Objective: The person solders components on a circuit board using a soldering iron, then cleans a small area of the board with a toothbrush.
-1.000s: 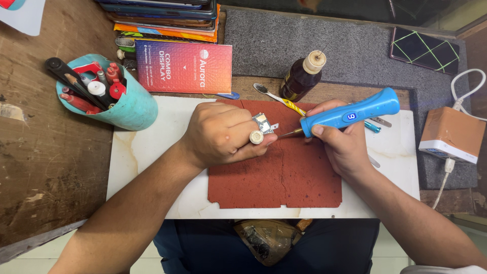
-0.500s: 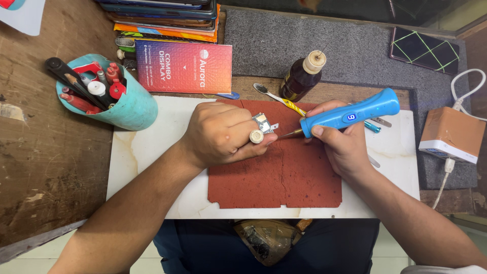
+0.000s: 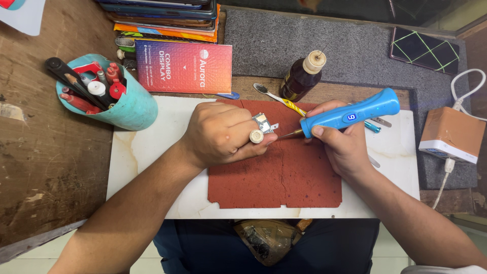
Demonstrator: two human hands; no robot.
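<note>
The tool (image 3: 350,114) in my right hand (image 3: 345,147) is bright blue with a dark tip. Under both hands lies a brick-red mat (image 3: 276,177), cracked and speckled, on a white slab (image 3: 152,167) with faint tan veins. Beyond my left hand (image 3: 223,133) stands a teal cup (image 3: 129,106); the bottle (image 3: 303,76) is dark brown with a cream cap, the toothbrush (image 3: 279,99) yellow and white.

A teal plastic cup (image 3: 124,104) of pens and tools stands at the white slab's (image 3: 152,172) left edge; a brown glass bottle (image 3: 300,78) and a striped toothbrush (image 3: 279,99) lie along its far edge.
</note>
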